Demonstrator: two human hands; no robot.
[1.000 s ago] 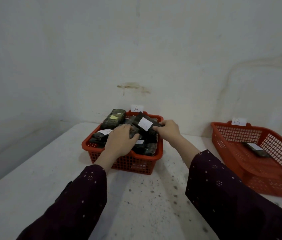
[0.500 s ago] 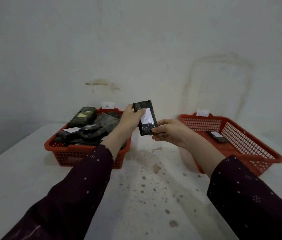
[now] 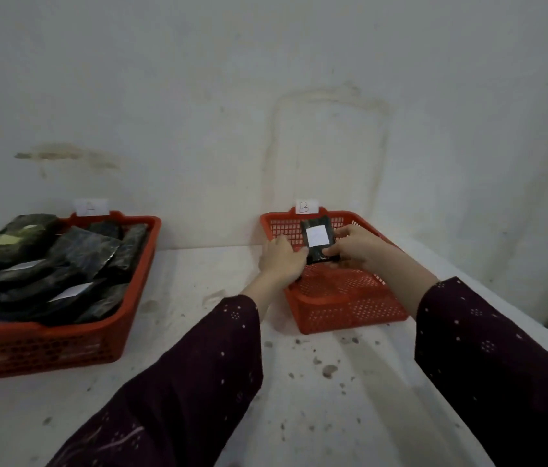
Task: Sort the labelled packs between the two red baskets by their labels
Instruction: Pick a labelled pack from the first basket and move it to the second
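Note:
A black pack with a white label (image 3: 318, 238) is held upright over the red basket marked B (image 3: 350, 311). My right hand (image 3: 358, 249) grips its right and lower edge. My left hand (image 3: 282, 259) holds its left lower corner at the basket's left rim. The red basket marked A (image 3: 63, 342) stands at the left, piled with several dark labelled packs (image 3: 74, 264). Whatever lies on basket B's floor behind my hands is hidden.
Both baskets sit on a pale, speckled table (image 3: 299, 392) against a stained white wall (image 3: 266, 112). Paper tags reading A (image 3: 90, 207) and B (image 3: 306, 206) stand at the baskets' back rims. The table's right edge runs diagonally past basket B.
Both hands carried the pack from basket A rightwards and now hold it over basket B. The view has swung right, so basket A sits at the left edge.

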